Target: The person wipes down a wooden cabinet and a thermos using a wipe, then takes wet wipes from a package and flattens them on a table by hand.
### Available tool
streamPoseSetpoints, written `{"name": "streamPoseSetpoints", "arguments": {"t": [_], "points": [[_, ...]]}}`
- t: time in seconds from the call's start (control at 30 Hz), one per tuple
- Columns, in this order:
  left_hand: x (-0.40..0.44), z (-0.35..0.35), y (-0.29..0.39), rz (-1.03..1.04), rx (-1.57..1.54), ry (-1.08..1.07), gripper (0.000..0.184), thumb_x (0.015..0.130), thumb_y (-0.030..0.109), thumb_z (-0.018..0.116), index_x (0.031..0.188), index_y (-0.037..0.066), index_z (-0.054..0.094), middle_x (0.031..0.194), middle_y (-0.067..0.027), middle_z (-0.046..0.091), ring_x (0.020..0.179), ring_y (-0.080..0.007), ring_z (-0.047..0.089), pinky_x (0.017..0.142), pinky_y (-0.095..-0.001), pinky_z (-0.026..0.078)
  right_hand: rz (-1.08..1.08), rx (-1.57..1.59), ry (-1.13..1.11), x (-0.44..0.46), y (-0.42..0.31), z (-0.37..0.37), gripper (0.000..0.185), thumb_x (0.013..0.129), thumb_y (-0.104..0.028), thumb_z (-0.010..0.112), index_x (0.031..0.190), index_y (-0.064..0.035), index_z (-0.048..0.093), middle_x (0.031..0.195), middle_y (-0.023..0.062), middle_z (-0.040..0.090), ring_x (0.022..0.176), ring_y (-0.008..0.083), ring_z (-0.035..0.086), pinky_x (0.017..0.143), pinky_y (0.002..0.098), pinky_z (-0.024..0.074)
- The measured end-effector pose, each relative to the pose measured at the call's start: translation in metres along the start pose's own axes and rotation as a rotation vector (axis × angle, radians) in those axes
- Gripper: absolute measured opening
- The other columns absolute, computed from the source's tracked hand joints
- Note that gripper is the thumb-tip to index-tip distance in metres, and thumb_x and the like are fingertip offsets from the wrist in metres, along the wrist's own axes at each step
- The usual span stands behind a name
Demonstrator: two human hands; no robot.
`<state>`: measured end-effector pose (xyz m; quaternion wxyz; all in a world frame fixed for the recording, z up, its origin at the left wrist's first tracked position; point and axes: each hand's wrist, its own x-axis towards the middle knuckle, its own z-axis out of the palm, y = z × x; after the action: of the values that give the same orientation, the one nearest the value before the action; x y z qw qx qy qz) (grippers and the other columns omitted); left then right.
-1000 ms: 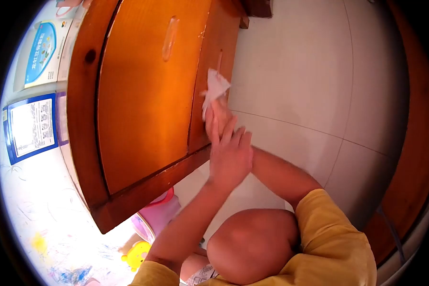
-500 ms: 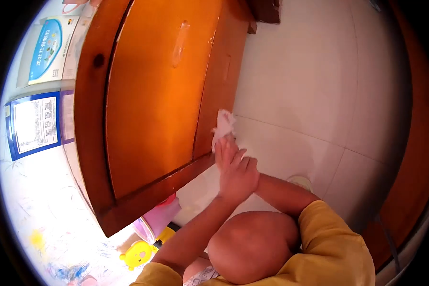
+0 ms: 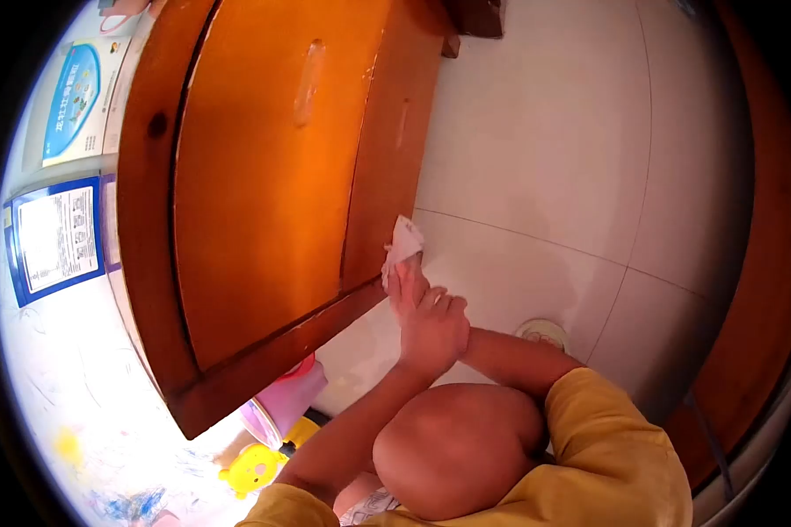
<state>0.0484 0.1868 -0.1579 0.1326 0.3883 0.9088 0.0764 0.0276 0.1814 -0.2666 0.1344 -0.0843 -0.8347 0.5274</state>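
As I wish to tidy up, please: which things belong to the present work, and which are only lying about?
In use: white tissue, right hand, left hand, wooden cabinet.

Lying about: blue-edged packet, blue-white box, yellow bear face, pinkish item.

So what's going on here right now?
A person's right hand holds a crumpled white tissue by the corner of a wooden drawer unit. The left hand lies across the right wrist. Whether the tissue touches the wood is hard to tell. A yellow bear-faced toy is below the drawer unit in view.
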Motion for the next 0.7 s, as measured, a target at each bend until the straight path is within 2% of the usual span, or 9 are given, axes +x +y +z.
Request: {"name": "streamPoseSetpoints", "arguments": {"t": [0.03,0.17,0.23,0.27,0.33,0.47,0.53,0.6,0.7], "points": [[-0.005,0.0,0.0,0.007,0.003,-0.033,0.016,0.075,0.011,0.062,0.091,0.007,0.065,0.086,-0.0095,0.064,0.102,-0.0257,0.057,0.111,-0.057,0.017,-0.078,-0.108,-0.005,-0.002,0.0,0.003,0.029,0.097,-0.009,0.041,0.125,-0.0036,0.048,0.125,0.0124,0.05,0.115,0.0171,0.046,0.098,0.0259,0.0365],[0.012,0.0,-0.007,0.007,-0.041,0.037,0.015,0.077,0.011,0.061,0.091,0.007,0.064,0.089,-0.0083,0.064,0.103,-0.0258,0.057,0.112,-0.0538,0.016,0.247,0.719,0.084,0.03,-0.013,-0.02,0.035,0.099,-0.012,0.037,0.134,-0.006,0.041,0.132,0.0105,0.044,0.121,0.0157,0.041,0.101,0.0258,0.0329],[0.05,-0.012,-0.016,0.031,-0.022,0.001,0.014,0.077,0.011,0.06,0.091,0.007,0.064,0.09,-0.0087,0.064,0.103,-0.0263,0.057,0.112,-0.0527,0.016,0.329,0.93,0.115,0.057,-0.006,-0.025,0.037,0.1,-0.013,0.036,0.136,-0.0067,0.039,0.133,0.01,0.043,0.122,0.0153,0.039,0.102,0.0258,0.032],[0.068,-0.016,-0.017,0.041,-0.014,-0.034,0.014,0.078,0.01,0.06,0.091,0.007,0.064,0.091,-0.0091,0.064,0.103,-0.0268,0.057,0.112,-0.0516,0.016,0.249,0.878,0.224,0.077,0.005,-0.027,0.04,0.099,-0.011,0.04,0.138,-0.0041,0.036,0.127,0.014,0.046,0.11,0.0198,0.047,0.093,0.0309,0.039],[0.089,-0.018,-0.019,0.045,-0.038,-0.029,0.015,0.078,0.01,0.059,0.092,0.007,0.064,0.09,-0.0095,0.064,0.102,-0.0273,0.057,0.111,-0.0508,0.017,0.173,0.82,0.329,0.087,0.012,-0.032,0.044,0.097,-0.01,0.043,0.139,-0.0015,0.033,0.121,0.018,0.05,0.097,0.0242,0.055,0.083,0.0361,0.046],[0.09,-0.023,-0.01,-0.008,0.026,-0.038,0.017,0.078,0.011,0.059,0.094,0.008,0.064,0.088,-0.0095,0.063,0.099,-0.0268,0.057,0.11,-0.0494,0.02,0.225,1.27,-0.004,0.071,0.009,-0.059,0.049,0.099,-0.014,0.04,0.145,-0.0065,0.027,0.143,0.0121,0.032,0.127,0.0195,0.036,0.101,0.0314,0.0353],[0.063,-0.01,-0.007,-0.031,-0.011,-0.082,0.016,0.078,0.011,0.059,0.093,0.008,0.064,0.088,-0.0089,0.063,0.098,-0.0263,0.058,0.109,-0.0495,0.022,0.272,0.804,-0.125,0.053,0.005,-0.044,0.049,0.097,-0.012,0.042,0.144,-0.0052,0.029,0.148,0.0136,0.029,0.132,0.0217,0.037,0.103,0.0324,0.0358],[0.036,-0.003,-0.004,-0.048,-0.056,-0.124,0.016,0.078,0.011,0.059,0.093,0.008,0.064,0.087,-0.0084,0.062,0.097,-0.0258,0.058,0.109,-0.0495,0.023,0.296,0.22,-0.151,0.037,-0.007,-0.022,0.048,0.096,-0.009,0.044,0.141,-0.0026,0.033,0.147,0.0167,0.031,0.129,0.0251,0.042,0.101,0.0345,0.0389],[0.026,0.004,-0.006,-0.061,-0.086,-0.164,0.014,0.078,0.011,0.059,0.091,0.007,0.065,0.088,-0.0076,0.063,0.098,-0.0247,0.059,0.108,-0.0482,0.026,0.252,0.37,0.043,0.038,-0.012,-0.022,0.042,0.096,-0.006,0.044,0.137,0.0016,0.038,0.139,0.0204,0.04,0.108,0.0299,0.054,0.089,0.0371,0.046]]}}
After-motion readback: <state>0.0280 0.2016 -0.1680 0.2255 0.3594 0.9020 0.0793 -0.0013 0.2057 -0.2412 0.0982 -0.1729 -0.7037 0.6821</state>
